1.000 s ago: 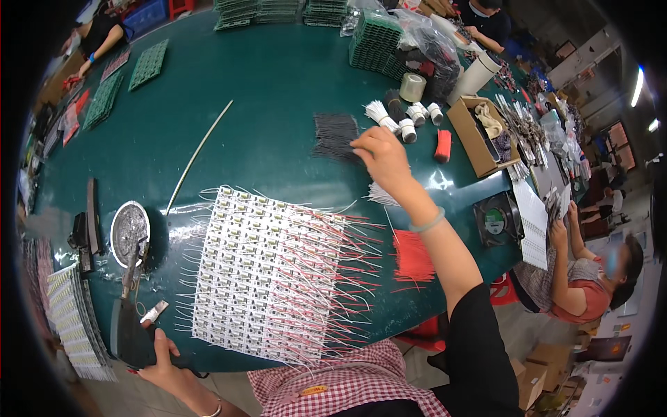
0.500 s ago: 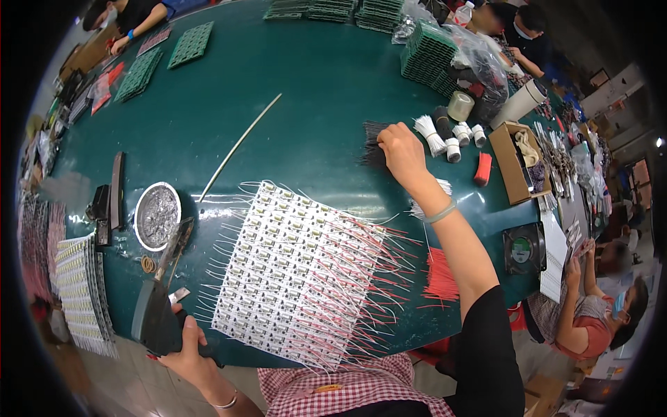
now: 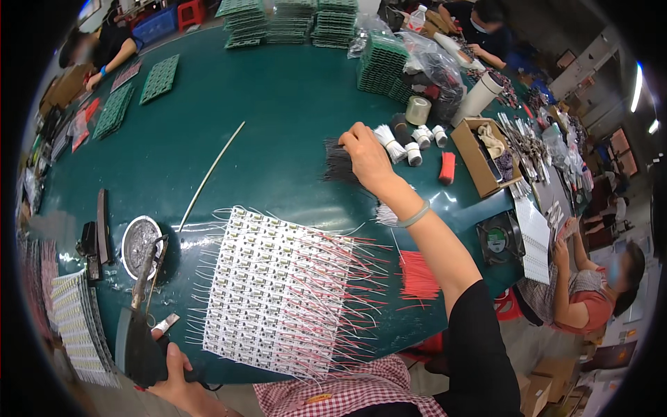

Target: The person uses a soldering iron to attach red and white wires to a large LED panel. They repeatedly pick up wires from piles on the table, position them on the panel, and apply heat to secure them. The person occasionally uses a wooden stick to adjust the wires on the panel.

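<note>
My left hand [image 3: 174, 384] is closed around the handle of a dark soldering gun [image 3: 135, 351] at the lower left. The gun's long metal nose reaches up to a white-rimmed bowl [image 3: 124, 251] of grey, shiny material. At centre right my right hand [image 3: 367, 154] has its fingers pinched at the edge of a pile of black wires [image 3: 337, 163]; how many wires it grips is hidden. Between my arms lies a white circuit board panel [image 3: 253, 292]. White wires stick out along its left side, and red and white ones cover its right part.
Red wires [image 3: 419, 274] lie right of the panel, near bundled white wires [image 3: 389, 143]. An open cardboard box [image 3: 472, 158] and a black fan [image 3: 499, 238] stand at the right. Stacked green boards [image 3: 382, 62] are at the back. A thin pale rod [image 3: 212, 176] lies left of centre. Other people sit around the table.
The whole view has shifted, so the table things appear further left and mostly lower. My right hand stays at the black wires, and my left hand still holds the soldering gun by the bowl.
</note>
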Available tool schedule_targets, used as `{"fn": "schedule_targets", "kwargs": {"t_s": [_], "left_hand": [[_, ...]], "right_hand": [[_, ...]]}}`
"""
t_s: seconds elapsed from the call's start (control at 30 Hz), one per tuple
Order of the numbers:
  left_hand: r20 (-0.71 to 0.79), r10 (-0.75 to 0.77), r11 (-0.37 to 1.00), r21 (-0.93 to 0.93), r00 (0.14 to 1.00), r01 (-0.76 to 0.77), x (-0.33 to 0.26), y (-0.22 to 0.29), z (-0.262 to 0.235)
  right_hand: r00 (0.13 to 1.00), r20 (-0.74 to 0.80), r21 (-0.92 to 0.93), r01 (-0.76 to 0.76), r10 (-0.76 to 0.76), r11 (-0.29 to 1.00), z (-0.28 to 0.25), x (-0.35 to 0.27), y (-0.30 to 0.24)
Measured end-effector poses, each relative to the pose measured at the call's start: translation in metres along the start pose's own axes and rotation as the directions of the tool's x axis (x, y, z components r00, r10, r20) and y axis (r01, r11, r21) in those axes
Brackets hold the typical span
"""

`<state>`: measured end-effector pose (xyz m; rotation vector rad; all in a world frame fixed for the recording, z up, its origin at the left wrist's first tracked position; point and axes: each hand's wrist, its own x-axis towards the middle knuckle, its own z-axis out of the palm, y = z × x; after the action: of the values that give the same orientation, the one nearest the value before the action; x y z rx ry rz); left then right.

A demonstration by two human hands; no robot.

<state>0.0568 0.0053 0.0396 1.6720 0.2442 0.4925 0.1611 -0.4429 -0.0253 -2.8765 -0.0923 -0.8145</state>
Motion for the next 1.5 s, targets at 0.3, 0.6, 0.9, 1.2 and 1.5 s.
{"fn": "schedule_targets", "kwargs": {"t_s": [0.3, 0.6, 0.9, 1.2, 1.5], "left_hand": [[0.189, 0.171, 0.979, -0.140, 0.967, -0.146, 0.001, 0.030, 0.007], [0.209, -0.049, 0.969, -0.226, 0.977, 0.097, -0.026, 0.037, 0.043], [0.232, -0.182, 0.964, -0.148, 0.956, 0.219, -0.025, 0.038, 0.051], [0.443, -0.278, 0.938, -0.066, 0.852, 0.340, -0.028, 0.004, 0.057], [0.486, -0.306, 0.937, 0.000, 0.818, 0.351, -0.039, -0.017, 0.074]], "right_hand": [[0.907, 0.386, -0.190, 0.258, -0.170, 0.947, -0.052, 0.017, -0.050], [0.701, 0.691, -0.285, 0.491, -0.178, 0.823, -0.017, 0.003, -0.087], [0.839, 0.473, -0.272, 0.429, -0.269, 0.861, -0.012, -0.016, -0.074], [0.967, 0.231, 0.277, 0.039, -0.106, 0.960, -0.043, -0.062, -0.107], [0.989, 0.137, 0.337, 0.001, -0.051, 0.941, -0.013, -0.083, -0.126]]}}
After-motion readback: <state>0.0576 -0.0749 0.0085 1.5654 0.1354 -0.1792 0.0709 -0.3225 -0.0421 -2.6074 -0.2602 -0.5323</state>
